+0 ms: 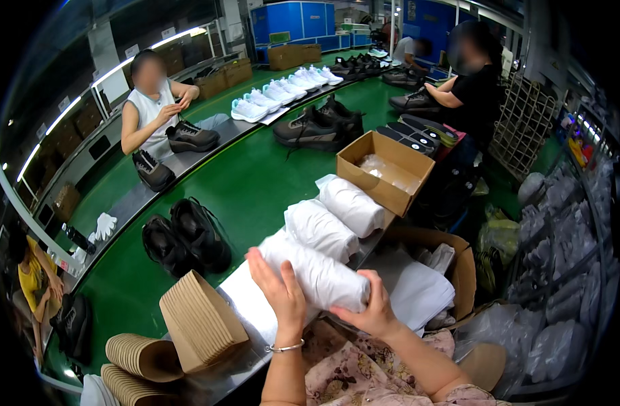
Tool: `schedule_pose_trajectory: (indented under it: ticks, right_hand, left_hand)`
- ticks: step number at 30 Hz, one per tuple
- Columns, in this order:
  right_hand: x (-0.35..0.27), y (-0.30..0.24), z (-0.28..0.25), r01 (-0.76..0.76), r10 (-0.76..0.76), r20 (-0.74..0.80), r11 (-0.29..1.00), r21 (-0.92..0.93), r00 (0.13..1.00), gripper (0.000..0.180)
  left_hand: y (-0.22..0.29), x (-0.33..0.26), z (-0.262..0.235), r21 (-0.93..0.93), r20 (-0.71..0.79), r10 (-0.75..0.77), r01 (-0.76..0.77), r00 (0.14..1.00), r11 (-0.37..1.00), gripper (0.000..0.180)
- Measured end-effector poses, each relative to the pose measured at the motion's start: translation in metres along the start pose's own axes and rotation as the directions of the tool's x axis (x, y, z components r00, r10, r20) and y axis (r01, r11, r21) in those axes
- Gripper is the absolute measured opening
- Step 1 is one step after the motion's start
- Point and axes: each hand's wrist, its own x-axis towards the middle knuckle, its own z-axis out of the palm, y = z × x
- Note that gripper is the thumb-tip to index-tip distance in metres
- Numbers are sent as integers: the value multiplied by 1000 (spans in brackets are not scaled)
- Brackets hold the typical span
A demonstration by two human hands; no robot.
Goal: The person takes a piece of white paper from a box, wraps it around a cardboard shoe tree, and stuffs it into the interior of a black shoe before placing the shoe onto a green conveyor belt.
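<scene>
My left hand (pixel 281 292) lies flat on a white paper-wrapped bundle (pixel 318 272), and my right hand (pixel 371 308) grips its near end from below. The bundle rests on a sheet of white paper (pixel 250 302) at the edge of the green belt. Two more white wrapped bundles, one (pixel 320 229) and another (pixel 351 204), lie just beyond it in a row. A pair of black shoes (pixel 185 238) stands to the left of my hands on the belt.
Stacked brown cardboard inserts (pixel 200 322) sit at my lower left. An open cardboard box (pixel 385 171) stands past the bundles, another box with white paper (pixel 425 284) at my right. Other people work along the green conveyor (pixel 249 183), which carries white and dark shoes.
</scene>
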Motion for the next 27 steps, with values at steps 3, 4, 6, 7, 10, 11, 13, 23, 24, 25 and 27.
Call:
schedule_pose_trajectory:
  ticks: [3, 4, 6, 7, 10, 11, 13, 23, 24, 25, 27]
  right_hand:
    - [5, -4, -15, 158, -156, 94, 987, -15, 983, 72]
    - [7, -3, -19, 197, -193, 120, 980, -25, 974, 72]
    - [11, -5, -24, 211, -206, 121, 977, -26, 971, 74]
    - [12, -6, -25, 220, -216, 123, 975, -23, 969, 75]
    - [5, -4, -25, 95, -92, 94, 995, -31, 991, 75]
    - [1, -3, -23, 16, -17, 85, 1000, 13, 996, 75]
    - [-9, -2, -17, -141, 134, 76, 985, 102, 988, 75]
    - [-21, -10, 2, -270, 298, -53, 916, 296, 953, 71]
    - [-17, -9, -1, -269, 298, -55, 914, 305, 953, 71]
    - [-11, -8, -5, -268, 299, -58, 913, 308, 953, 70]
    - [0, 2, -6, -289, 328, -56, 890, 353, 943, 69]
  left_hand:
    - [-20, 8, 4, -366, 277, -404, 484, 872, 795, 46]
    - [-24, 10, 5, -448, 291, -494, 573, 819, 687, 42]
    - [-29, 17, -2, -609, 487, -512, 695, 708, 382, 30]
    - [-33, 21, -5, -621, 564, -487, 731, 667, 282, 29]
    - [-34, 30, -3, -585, 699, -426, 802, 575, 123, 27]
    - [-33, 33, -2, -564, 728, -411, 820, 549, 96, 27]
    - [-33, 32, 6, -614, 724, -388, 789, 571, 16, 31]
    - [-24, 36, 19, -581, 811, -198, 794, 550, -176, 50]
    - [-24, 39, 26, -594, 803, -176, 792, 570, -144, 51]
    - [-21, 42, 32, -604, 795, -151, 788, 587, -117, 51]
    - [-13, 54, 41, -570, 821, -90, 796, 564, -205, 54]
